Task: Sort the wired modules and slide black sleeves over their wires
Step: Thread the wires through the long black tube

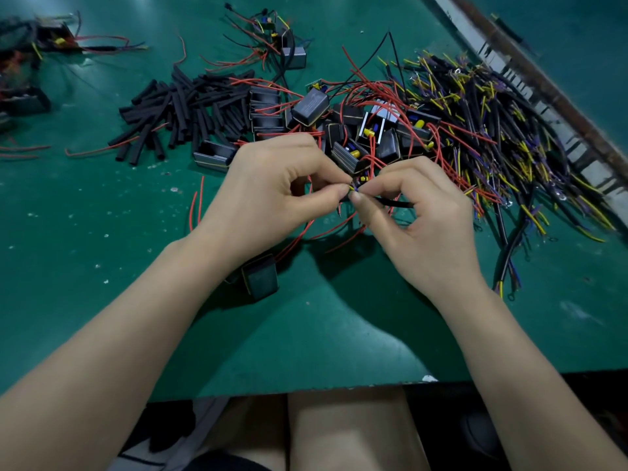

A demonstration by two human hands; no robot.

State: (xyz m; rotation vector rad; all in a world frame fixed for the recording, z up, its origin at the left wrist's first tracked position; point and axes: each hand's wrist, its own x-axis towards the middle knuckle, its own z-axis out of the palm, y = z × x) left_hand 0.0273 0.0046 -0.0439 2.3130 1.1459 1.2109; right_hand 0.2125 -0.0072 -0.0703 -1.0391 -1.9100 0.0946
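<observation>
Wire ends (353, 188), yellow and blue-purple, pinched between the thumb and forefinger tips of both hands, raised above the green table mat (323, 328). Left hand (272, 195): thumb and forefinger closed onto the wire ends from the left, remaining fingers curled under. Right hand (418, 215): thumb and forefinger closed from the right around a black sleeve (396, 202), which runs rightward behind the thumb; its mouth meets the wire ends at the fingertips. How far the wires have entered the sleeve cannot be told.

Writing: faint pale print on the top face of one grey-black module (311, 107); not legible.

Module pile (360, 130): grey-black boxes with red leads, just beyond the hands, some showing yellow components inside. Single module (260, 277): near the table's front, partly under the left forearm, red lead running up toward the hands.

Loose black sleeves (183, 110): heap of short tubes, far left of the module pile, touching it at its right edge.

Wire harness heap (482, 130): black, yellow and purple leads, right of the modules, reaching toward a worn strip at the table edge (530, 83).

Further modules with wires (34, 62): far left corner, blurred. Small cluster (285, 45): top centre.
</observation>
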